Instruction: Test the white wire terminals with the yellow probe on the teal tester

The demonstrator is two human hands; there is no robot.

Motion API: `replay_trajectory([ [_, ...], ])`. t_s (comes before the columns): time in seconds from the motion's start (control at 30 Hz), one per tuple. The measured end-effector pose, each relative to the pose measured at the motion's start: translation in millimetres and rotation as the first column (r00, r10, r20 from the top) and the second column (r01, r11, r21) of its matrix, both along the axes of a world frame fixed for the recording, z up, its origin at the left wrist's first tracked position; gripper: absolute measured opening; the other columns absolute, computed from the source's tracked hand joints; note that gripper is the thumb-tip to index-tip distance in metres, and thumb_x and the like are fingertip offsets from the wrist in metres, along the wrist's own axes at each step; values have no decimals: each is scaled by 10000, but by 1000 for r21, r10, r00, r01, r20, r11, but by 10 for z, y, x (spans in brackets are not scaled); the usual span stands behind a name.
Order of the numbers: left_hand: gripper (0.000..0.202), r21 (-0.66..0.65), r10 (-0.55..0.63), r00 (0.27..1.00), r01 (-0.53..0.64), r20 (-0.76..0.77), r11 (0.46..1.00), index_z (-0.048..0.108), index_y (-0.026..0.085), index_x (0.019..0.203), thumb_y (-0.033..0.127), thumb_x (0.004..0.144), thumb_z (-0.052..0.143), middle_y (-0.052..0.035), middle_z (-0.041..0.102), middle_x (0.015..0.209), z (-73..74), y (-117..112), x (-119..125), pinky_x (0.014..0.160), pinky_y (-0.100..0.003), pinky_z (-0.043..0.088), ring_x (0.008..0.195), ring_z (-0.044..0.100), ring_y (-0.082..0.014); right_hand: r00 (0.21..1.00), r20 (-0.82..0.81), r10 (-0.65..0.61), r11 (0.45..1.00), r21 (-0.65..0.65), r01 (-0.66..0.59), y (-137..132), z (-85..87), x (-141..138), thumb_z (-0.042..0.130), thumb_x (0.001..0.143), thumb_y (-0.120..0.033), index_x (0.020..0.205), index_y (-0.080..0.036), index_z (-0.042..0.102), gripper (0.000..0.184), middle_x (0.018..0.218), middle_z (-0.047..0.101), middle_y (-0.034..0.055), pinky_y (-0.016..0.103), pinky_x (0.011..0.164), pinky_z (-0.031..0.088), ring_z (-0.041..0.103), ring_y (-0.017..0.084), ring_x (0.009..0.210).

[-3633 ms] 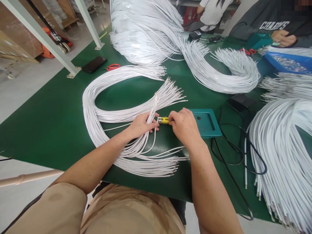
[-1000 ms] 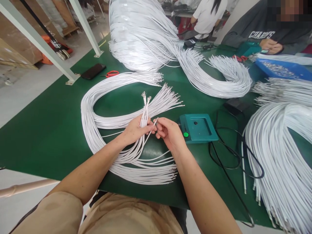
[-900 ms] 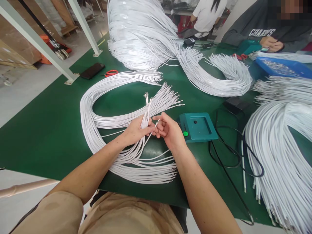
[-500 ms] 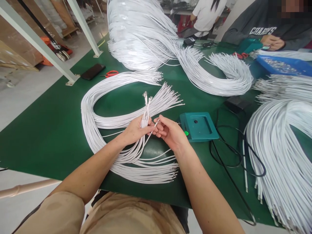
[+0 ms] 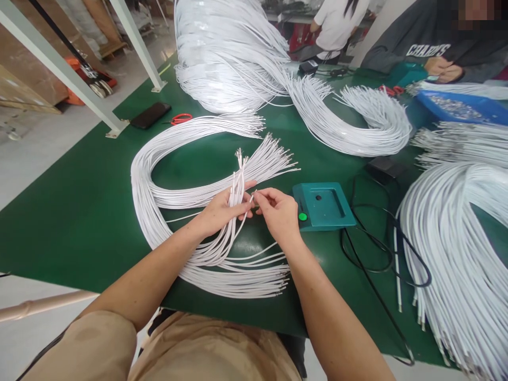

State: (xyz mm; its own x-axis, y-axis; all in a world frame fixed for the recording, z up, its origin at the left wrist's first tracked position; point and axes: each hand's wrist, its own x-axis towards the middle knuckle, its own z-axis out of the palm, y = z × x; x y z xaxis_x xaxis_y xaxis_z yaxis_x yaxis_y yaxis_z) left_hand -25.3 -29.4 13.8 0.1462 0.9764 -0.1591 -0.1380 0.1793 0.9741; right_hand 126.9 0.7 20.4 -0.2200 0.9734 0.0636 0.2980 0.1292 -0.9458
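My left hand is closed around a small bunch of white wires, whose ends stick up above the fingers. One single wire leans apart from that bunch, past the left thumb. At its tip my right hand pinches, thumb against fingers; whatever small detail sits at the tip is too fine to make out. Under and around both hands curves a long bundle of white wires, with its cut ends spread in several groups on the green table.
Right of my hands stands a teal device with a green button and black cable. More wire bundles lie right and behind. Red-handled scissors and a black phone lie far left. A co-worker sits opposite, near a blue tray.
My right hand has turned and its fingers have closed in on the tip of the single wire. My left hand keeps the bunch in nearly the same place; a finger now stretches out behind it.
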Motion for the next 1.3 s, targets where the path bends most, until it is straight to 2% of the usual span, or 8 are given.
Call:
replay_trajectory([
  [0.07,511,-51,-4,999,7,49,999,583,174,1227,279,743,711,-5,585,853,-2,3,3,584,-206,442,674,588,-87,959,281,-43,968,250,-30,-18,-28,-6,490,882,-259,723,-184,618,217,744,635,30,260,638,417,560,137,656],
  [0.13,464,-83,0,995,8,104,997,617,167,1174,267,732,719,5,576,815,-5,13,-1,569,-195,431,650,576,-76,843,526,-109,878,448,-167,-32,-24,1,421,915,-217,756,-178,616,255,796,624,60,270,642,380,551,155,703],
  [0.27,488,-99,3,997,4,77,995,608,164,1167,257,707,741,6,591,795,-27,43,-16,549,-195,432,648,610,-94,655,738,-160,737,531,-418,19,56,110,386,938,-212,845,-177,626,260,840,631,80,306,710,356,542,194,776],
  [0.4,525,-77,33,995,-40,-91,996,583,164,1194,288,710,742,-21,630,847,-68,61,-17,552,-203,451,694,661,-132,600,774,-203,776,501,-384,147,107,284,459,904,-199,973,-162,619,178,915,678,89,385,952,317,560,240,919],
  [0.5,521,-69,38,984,-50,-176,996,579,166,1199,309,722,732,-36,651,876,-103,66,-5,565,-210,475,713,679,-145,543,831,-121,823,390,-414,207,97,357,488,867,-147,931,-166,625,152,809,695,58,435,1055,241,589,225,851],
  [0.73,498,-59,50,966,-67,-255,996,564,164,1192,294,734,711,-32,673,843,-146,70,26,576,-226,508,707,690,-154,509,857,-84,812,355,-463,213,73,360,561,804,-127,958,-162,679,197,964,720,83,475,1092,221,578,255,988],
  [1.13,429,-39,50,896,-75,-440,996,635,164,1109,241,690,692,-10,720,735,-195,85,51,634,-281,537,607,681,-159,473,878,-75,798,337,-500,275,76,385,522,865,-159,949,-213,760,258,715,695,62,436,1073,291,590,220,823],
  [1.3,462,-25,51,889,-71,-454,997,628,174,1140,256,690,693,-4,724,744,-204,78,63,665,-285,537,628,687,-161,495,865,-85,807,351,-474,233,110,400,510,895,-217,1014,-197,727,249,967,730,86,533,1122,195,585,251,1044],
])
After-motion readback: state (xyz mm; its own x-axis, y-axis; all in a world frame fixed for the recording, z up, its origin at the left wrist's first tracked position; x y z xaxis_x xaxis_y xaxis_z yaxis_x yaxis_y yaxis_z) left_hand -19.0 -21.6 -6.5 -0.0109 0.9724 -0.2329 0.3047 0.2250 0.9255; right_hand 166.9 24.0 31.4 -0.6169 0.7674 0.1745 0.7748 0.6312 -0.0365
